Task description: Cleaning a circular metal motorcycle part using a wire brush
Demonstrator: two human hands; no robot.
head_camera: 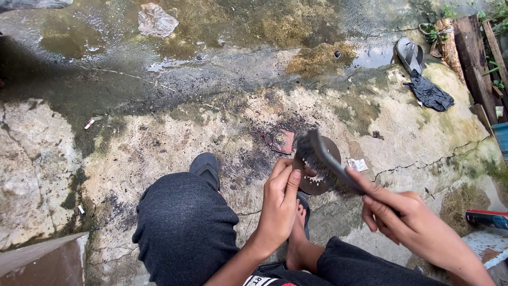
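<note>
left hand (279, 204) clamps a round toothed metal disc (317, 169); right hand (410, 222) grips a bristly wire brush (325, 156) against it, over cracked wet concrete (159, 137)

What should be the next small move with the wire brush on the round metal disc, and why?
Probably draw the wire brush in the right hand down across the disc. Its bristles sit at the disc's upper edge, while the left hand steadies the disc upright, its face looking brown and dirty.

There are two hands (278, 204) (410, 220), one wire brush (323, 156), one round metal disc (317, 175), three sandals (205, 168) (410, 54) (302, 204), one dark rag (429, 92) at two o'clock, and one spray can (487, 218).
</note>
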